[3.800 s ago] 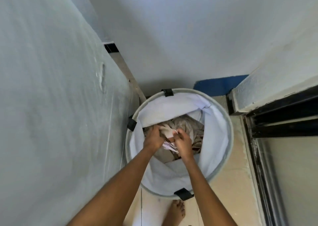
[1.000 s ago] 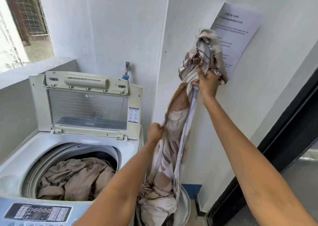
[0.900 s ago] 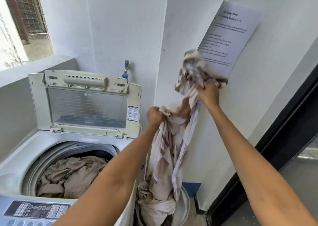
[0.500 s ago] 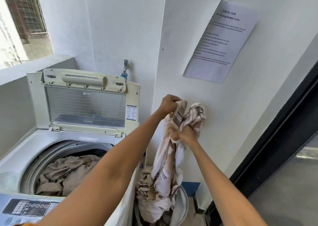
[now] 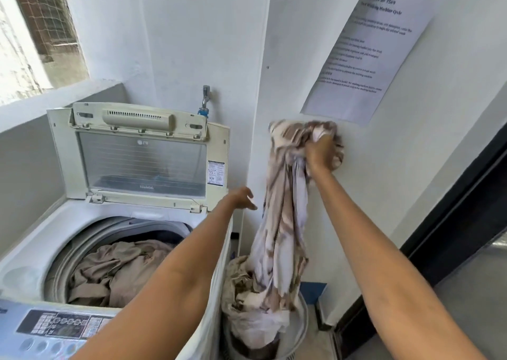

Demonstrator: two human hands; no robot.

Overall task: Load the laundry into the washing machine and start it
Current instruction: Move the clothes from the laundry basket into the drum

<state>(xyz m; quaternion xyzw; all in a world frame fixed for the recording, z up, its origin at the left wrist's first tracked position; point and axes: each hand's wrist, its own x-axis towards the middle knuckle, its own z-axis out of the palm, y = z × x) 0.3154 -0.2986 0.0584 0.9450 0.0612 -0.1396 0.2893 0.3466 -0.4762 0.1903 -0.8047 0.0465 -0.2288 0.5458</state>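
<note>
Nearest, at 7 o'clock, the control panel (image 5: 52, 325) of the washing machine (image 5: 24, 250) is being seen along the lower edge. Just beyond it the drum opening is being shown uncovered, with beige laundry (image 5: 115, 272) lying crumpled inside. At 5 o'clock a round laundry basket (image 5: 300, 329) is being seen on the floor beside the machine, and the lower end of a patterned cloth (image 5: 277, 250) is resting bunched in it. The cloth is being held stretched upward out of the basket toward 1 o'clock, where its top is being gripped in the right hand (image 5: 321, 154), fingers curled round a bunch of fabric. The left hand (image 5: 241, 198) is being held near centre, above the machine's right rear corner, fingers loose and spread, nothing held, just left of the cloth without clear contact. Farther back, the lid (image 5: 142, 162) is being seen upright at 10 o'clock, a tap (image 5: 205, 99) above it on the wall. At 1 o'clock a printed sheet (image 5: 367, 49) is being seen fixed to the wall.
</note>
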